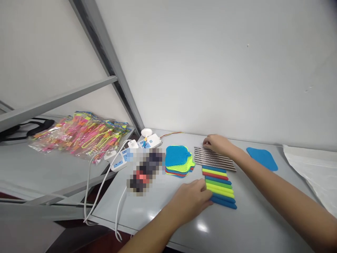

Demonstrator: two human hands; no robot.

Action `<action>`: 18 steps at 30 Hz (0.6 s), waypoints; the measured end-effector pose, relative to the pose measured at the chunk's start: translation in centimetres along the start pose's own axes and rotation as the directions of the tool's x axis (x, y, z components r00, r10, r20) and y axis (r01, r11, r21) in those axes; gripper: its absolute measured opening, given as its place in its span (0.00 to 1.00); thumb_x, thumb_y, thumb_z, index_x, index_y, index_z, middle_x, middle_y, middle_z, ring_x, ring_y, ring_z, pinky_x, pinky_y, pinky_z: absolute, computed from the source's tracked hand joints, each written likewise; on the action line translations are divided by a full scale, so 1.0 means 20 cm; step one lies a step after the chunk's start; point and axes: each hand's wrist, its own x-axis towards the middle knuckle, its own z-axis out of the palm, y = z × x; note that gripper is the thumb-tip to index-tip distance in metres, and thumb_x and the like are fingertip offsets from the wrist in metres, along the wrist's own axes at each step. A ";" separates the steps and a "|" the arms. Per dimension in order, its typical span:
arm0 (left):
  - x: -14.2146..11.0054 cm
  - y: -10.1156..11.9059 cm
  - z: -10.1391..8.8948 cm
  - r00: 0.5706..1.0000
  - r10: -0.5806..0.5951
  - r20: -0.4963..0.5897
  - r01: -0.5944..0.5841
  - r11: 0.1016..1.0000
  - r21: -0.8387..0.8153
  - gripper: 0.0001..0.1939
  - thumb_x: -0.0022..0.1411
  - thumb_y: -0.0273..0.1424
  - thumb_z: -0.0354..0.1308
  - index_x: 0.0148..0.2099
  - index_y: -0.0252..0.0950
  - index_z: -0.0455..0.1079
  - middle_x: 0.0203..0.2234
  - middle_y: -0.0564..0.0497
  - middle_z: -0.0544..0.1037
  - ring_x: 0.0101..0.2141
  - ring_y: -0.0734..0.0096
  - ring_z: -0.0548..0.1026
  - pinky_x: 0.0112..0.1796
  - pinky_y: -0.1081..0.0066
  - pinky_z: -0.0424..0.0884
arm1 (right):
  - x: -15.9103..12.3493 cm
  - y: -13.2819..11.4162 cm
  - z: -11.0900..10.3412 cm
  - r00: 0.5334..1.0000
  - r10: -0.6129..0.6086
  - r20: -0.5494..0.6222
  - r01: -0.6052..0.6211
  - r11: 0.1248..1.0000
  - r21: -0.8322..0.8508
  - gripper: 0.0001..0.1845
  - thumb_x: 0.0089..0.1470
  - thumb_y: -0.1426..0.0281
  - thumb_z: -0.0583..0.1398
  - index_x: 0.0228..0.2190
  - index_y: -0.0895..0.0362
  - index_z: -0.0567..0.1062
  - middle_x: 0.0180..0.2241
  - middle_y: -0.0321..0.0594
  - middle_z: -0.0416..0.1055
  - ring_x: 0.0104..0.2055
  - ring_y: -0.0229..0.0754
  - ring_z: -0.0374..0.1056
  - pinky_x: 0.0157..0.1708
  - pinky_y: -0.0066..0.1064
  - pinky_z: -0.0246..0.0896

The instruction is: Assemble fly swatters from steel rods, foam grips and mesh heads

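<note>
Left hand [190,199] loosely curled at coloured sticks [220,188], right hand [218,144] curled at rods [212,159]

the handles [219,186] are blue, yellow, red and green.

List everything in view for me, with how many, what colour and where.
Mesh heads: several, blue, yellow-green, red, stacked mid-table
Metal rods: several, silver, right of mesh heads
Coloured sticks: about nine, blue, yellow, green, red, nearer than rods
Flat piece: one, blue, right of rods
Plastic sheet: one, white, far right
Power strips: two, white and blue, table's left
Cables: several, white, left edge
Pixelated patch: one, dark and red, contents unclear
Bagged items: many, mostly pink and yellow, left surface
Strap: black, far left, count unclear
Table: one, grey, centre
Left hand: one, bare, at sticks' left ends
Right hand: one, bare, at rods' far edge
</note>
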 end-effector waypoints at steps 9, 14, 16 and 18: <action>-0.02 0.01 0.00 0.999 0.042 -0.003 -0.041 0.999 0.031 0.10 0.62 0.39 0.59 0.35 0.39 0.66 0.34 0.55 0.68 0.34 0.71 0.68 0.22 0.70 0.46 | 0.04 0.03 0.02 0.990 -0.095 0.105 0.092 0.995 0.030 0.13 0.56 0.65 0.56 0.33 0.56 0.80 0.36 0.44 0.77 0.34 0.43 0.70 0.32 0.29 0.58; -0.02 0.02 0.02 0.992 0.116 -0.039 -0.115 0.993 0.034 0.09 0.65 0.40 0.56 0.38 0.39 0.67 0.36 0.55 0.70 0.36 0.70 0.69 0.23 0.70 0.50 | 0.05 0.01 0.01 0.984 -0.125 0.128 0.119 0.992 0.051 0.11 0.54 0.69 0.56 0.30 0.57 0.79 0.34 0.43 0.77 0.32 0.41 0.70 0.31 0.27 0.58; -0.01 0.02 0.02 0.991 0.118 -0.056 -0.117 0.993 0.022 0.09 0.65 0.39 0.56 0.39 0.39 0.68 0.36 0.54 0.71 0.37 0.70 0.69 0.23 0.70 0.52 | 0.05 0.00 0.00 0.986 -0.121 0.117 0.116 0.992 0.047 0.10 0.53 0.70 0.57 0.28 0.57 0.78 0.32 0.43 0.76 0.31 0.41 0.69 0.30 0.27 0.58; -0.01 0.03 0.02 0.991 0.110 -0.075 -0.110 0.994 0.005 0.09 0.64 0.39 0.56 0.40 0.39 0.68 0.36 0.54 0.71 0.37 0.71 0.70 0.24 0.71 0.54 | 0.05 -0.01 -0.01 0.991 -0.102 0.090 0.099 0.994 0.038 0.09 0.52 0.71 0.57 0.27 0.58 0.77 0.31 0.44 0.76 0.31 0.42 0.69 0.30 0.28 0.58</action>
